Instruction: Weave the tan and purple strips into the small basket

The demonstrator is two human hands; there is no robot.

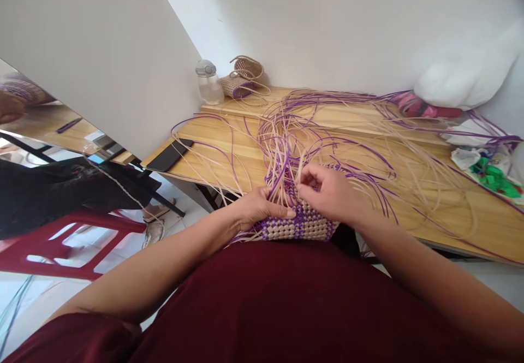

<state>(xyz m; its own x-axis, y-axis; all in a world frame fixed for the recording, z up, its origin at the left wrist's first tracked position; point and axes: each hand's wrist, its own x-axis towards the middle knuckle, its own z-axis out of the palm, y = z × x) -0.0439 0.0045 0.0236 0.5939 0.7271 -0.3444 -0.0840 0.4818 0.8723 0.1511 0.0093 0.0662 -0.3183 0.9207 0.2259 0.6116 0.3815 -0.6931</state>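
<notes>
A beige and purple woven piece (303, 226) rests against my body at the table's front edge. Long loose beige and purple strands (282, 128) rise from it and spread over the wooden table. My left hand (262, 209) is closed on the left side of the woven piece, its thumb lying on top of the weave. Curled over the right part of the weave, my right hand (327, 191) has its thumb and index finger pinched near the strands. Whatever lies between those fingertips is too small to make out.
A black phone (170, 155) lies at the table's left. Behind stand a clear bottle (209, 84) and a small woven basket (237, 86). White plastic bag (458, 82) and green material (495, 177) are at right. A red chair (82, 243) and another person's leg (73, 194) are at left.
</notes>
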